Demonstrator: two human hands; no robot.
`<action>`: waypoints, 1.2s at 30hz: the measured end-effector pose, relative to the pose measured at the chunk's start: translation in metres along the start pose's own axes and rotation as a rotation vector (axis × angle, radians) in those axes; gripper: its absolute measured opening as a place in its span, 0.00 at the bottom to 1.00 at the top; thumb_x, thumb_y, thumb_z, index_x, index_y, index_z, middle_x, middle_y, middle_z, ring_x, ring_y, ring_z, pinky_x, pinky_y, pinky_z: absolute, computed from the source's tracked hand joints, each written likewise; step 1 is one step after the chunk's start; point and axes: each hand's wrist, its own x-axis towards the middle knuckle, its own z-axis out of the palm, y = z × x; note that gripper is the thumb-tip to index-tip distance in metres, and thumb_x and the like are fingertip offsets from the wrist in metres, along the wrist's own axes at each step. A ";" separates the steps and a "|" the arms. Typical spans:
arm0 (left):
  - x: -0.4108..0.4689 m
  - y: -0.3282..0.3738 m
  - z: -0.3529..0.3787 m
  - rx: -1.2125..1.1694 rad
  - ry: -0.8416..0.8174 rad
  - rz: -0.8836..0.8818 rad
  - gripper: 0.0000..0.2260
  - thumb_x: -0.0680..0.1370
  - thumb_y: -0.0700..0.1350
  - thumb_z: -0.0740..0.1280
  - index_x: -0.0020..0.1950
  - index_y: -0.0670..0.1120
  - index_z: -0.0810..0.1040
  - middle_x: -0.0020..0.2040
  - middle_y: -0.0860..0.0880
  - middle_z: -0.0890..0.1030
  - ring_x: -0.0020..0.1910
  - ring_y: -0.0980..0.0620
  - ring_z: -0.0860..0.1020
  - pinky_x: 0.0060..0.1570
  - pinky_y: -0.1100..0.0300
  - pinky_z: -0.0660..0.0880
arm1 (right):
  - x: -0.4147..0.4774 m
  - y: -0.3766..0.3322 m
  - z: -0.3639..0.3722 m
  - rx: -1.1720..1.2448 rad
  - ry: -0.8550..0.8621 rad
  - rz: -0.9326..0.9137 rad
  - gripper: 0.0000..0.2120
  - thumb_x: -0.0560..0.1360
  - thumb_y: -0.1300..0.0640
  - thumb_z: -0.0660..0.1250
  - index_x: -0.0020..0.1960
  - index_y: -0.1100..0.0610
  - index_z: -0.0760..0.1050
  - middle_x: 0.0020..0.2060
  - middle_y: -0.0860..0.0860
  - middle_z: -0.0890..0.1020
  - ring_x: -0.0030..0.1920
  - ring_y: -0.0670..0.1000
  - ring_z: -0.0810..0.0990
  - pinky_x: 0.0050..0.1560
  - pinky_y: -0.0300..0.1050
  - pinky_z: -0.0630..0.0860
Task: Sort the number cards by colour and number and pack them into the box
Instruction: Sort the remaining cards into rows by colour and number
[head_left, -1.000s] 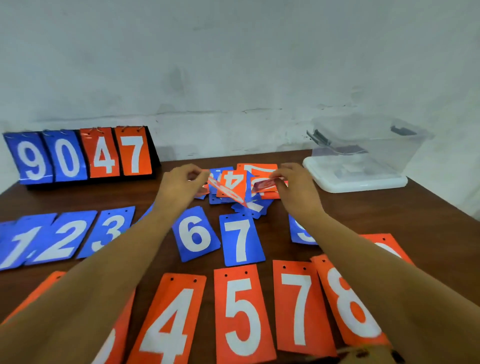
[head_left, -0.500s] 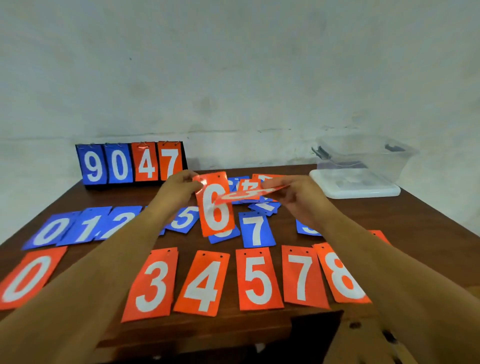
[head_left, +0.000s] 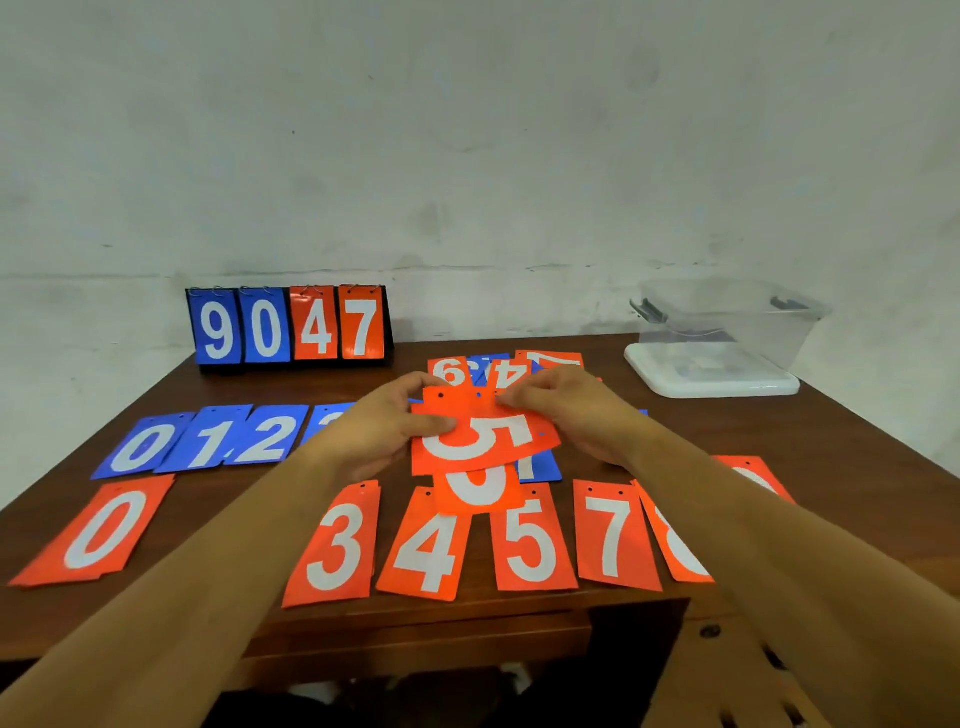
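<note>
Above the middle of the table both hands hold two overlapping orange cards. On top is an orange 5 card (head_left: 485, 434), tilted; my left hand (head_left: 382, 434) pinches its left edge and my right hand (head_left: 563, 410) pinches its upper right. Beneath it an orange card (head_left: 478, 491), apparently the 6, sticks out below. An orange row lies along the near edge: 0 (head_left: 98, 530), 3 (head_left: 337, 545), 4 (head_left: 423, 553), 5 (head_left: 532, 543), 7 (head_left: 615, 538), 8 (head_left: 675, 545). Behind it a blue row starts 0 (head_left: 140, 447), 1 (head_left: 210, 439), 2 (head_left: 270, 434). The clear plastic box (head_left: 727, 322) stands far right.
A flip scoreboard (head_left: 291, 327) reading 9 0 4 7 stands at the back left. A loose pile of mixed cards (head_left: 498, 369) lies behind my hands. The box stands on its white lid (head_left: 711, 382). A grey wall rises behind the brown table (head_left: 831, 452).
Both hands drew nearer with one orange card each and brought them together. The right hand's card now lies over the 6 and shows a 5. The camera pulled back.
</note>
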 end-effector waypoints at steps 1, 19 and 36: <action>0.000 -0.002 0.000 0.038 0.031 0.017 0.21 0.74 0.40 0.72 0.65 0.49 0.73 0.58 0.44 0.81 0.51 0.45 0.84 0.46 0.49 0.83 | -0.001 0.000 0.002 0.008 0.010 -0.029 0.15 0.74 0.54 0.72 0.60 0.54 0.78 0.53 0.52 0.84 0.50 0.53 0.85 0.55 0.54 0.81; -0.007 -0.023 0.006 0.277 0.077 0.024 0.18 0.75 0.44 0.72 0.62 0.55 0.71 0.46 0.54 0.85 0.40 0.55 0.85 0.34 0.62 0.81 | -0.010 0.025 0.034 0.468 0.251 -0.010 0.05 0.78 0.61 0.68 0.53 0.59 0.77 0.52 0.58 0.84 0.50 0.56 0.85 0.53 0.54 0.82; 0.011 -0.053 -0.003 0.095 0.465 -0.149 0.19 0.79 0.44 0.68 0.67 0.50 0.68 0.59 0.42 0.79 0.52 0.43 0.82 0.52 0.44 0.81 | -0.027 0.080 0.041 -0.695 0.232 0.224 0.08 0.75 0.52 0.70 0.47 0.58 0.78 0.40 0.51 0.79 0.46 0.50 0.79 0.47 0.45 0.78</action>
